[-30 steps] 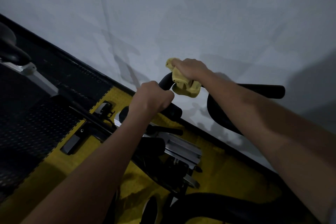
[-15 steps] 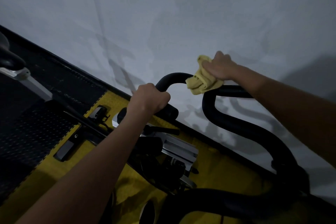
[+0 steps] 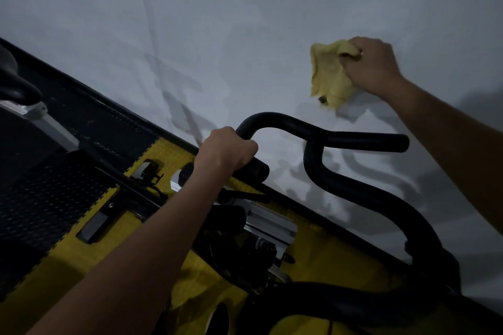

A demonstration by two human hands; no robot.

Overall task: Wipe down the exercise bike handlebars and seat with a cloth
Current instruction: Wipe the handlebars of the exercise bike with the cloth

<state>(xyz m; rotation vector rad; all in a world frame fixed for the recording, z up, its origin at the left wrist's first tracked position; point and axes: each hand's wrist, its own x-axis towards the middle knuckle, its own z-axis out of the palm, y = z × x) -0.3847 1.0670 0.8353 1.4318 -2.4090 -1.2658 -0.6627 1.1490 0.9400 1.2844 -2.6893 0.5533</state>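
The black curved handlebars of the exercise bike run across the middle of the view. My left hand grips the left end of the bar. My right hand is raised above and to the right of the bar, holding a bunched yellow cloth that hangs clear of the handlebar. A dark saddle shows at the far left edge; I cannot tell whose it is.
A white wall stands close behind the bike. Below lie a yellow floor mat and black textured matting. The bike's silver bracket and dark frame parts sit under the bars.
My right hand has lifted the cloth off the handlebar, up and to the right. My left hand keeps its grip on the left end.
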